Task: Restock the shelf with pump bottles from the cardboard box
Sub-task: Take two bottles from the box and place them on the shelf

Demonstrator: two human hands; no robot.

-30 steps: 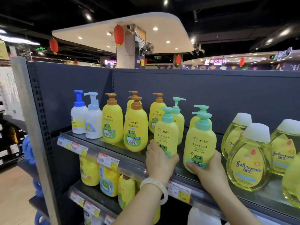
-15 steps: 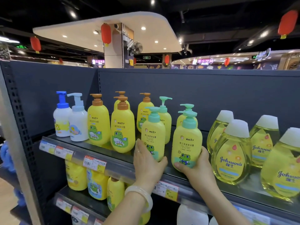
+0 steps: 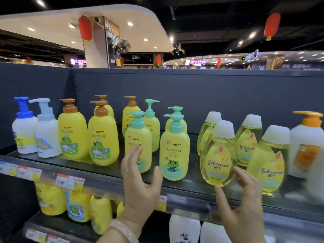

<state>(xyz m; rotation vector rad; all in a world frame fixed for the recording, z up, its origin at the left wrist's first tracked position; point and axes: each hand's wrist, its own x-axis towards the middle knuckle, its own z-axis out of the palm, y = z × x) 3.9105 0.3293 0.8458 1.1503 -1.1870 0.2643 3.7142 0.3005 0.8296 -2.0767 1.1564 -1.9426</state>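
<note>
Two yellow pump bottles with teal pumps stand at the front of the dark shelf (image 3: pixel 112 171): the left teal-pump bottle (image 3: pixel 138 137) and the right teal-pump bottle (image 3: pixel 174 149). My left hand (image 3: pixel 140 183) hovers open just in front of the left one, fingers spread, holding nothing. My right hand (image 3: pixel 242 204) is open lower right, in front of a clear yellow Johnson's bottle (image 3: pixel 218 158), apart from both pump bottles. More teal-pump bottles stand behind. The cardboard box is out of view.
Yellow bottles with brown pumps (image 3: pixel 103 137) and white bottles with blue pumps (image 3: pixel 24 132) fill the shelf's left. White-capped Johnson's bottles and a white bottle with an orange pump (image 3: pixel 306 148) stand to the right. A lower shelf (image 3: pixel 57 227) carries more yellow bottles. Price tags line the shelf edge.
Both hands have let go of the two teal-pump bottles and drawn back, open. My right hand has shifted right toward the Johnson's bottles. The camera view has moved right.
</note>
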